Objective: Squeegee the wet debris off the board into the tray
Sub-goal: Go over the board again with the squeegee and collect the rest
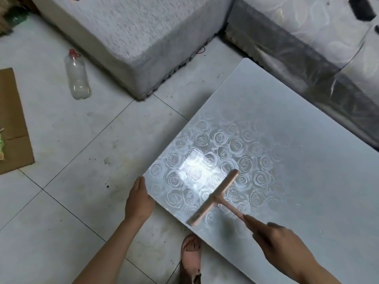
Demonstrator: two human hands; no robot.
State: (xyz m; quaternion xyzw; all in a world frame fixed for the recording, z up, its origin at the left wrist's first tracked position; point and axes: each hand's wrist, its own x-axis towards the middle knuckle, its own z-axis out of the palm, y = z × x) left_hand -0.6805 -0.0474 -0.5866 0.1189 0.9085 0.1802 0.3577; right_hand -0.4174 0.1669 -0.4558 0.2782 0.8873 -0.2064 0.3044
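A: Status?
B: Right hand (281, 244) wraps the squeegee (215, 197) handle; the blade sits on the board (287, 140) just ahead of it. Left hand (139, 201) lies flat against the board's corner, fingers straight.
A: Progress?
B: Early, I'd guess. No tray in view, and the debris is too faint to judge.

I take this for a home, most likely a sitting room. The floor (71, 124) is pale glazed tile, scuffed and spotted with dirt. At the far left stands an upholstered seat (127, 33) under a textured grey-white cover. At the far right is a sofa (307, 37) in rose-patterned fabric, and the two meet in a corner. The board (287, 140) on the right carries a similar rose motif. Household odds sit on the left: a plastic bottle (77, 76) on the tiles and flattened cardboard (12, 128). A foot in a pink sandal (190, 261) shows at the near edge.
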